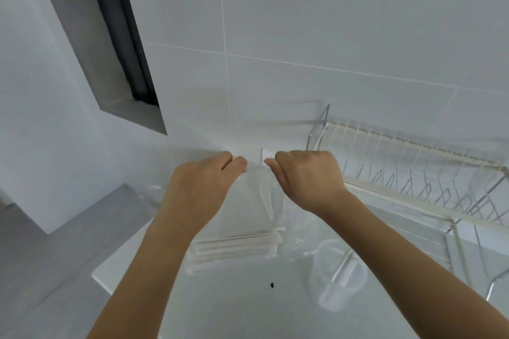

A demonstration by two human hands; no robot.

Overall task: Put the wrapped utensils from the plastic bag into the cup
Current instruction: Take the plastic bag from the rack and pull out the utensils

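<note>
Both hands, left and right, pinch the plastic bag top above the cup

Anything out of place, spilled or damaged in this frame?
Nothing serious. Both hands, left hand and right hand, pinch the top of the plastic bag. Only a small dark speck marks the white counter near the clear cup.

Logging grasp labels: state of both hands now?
Left hand: pinching top edge of plastic bag.
Right hand: pinching same edge.
</note>
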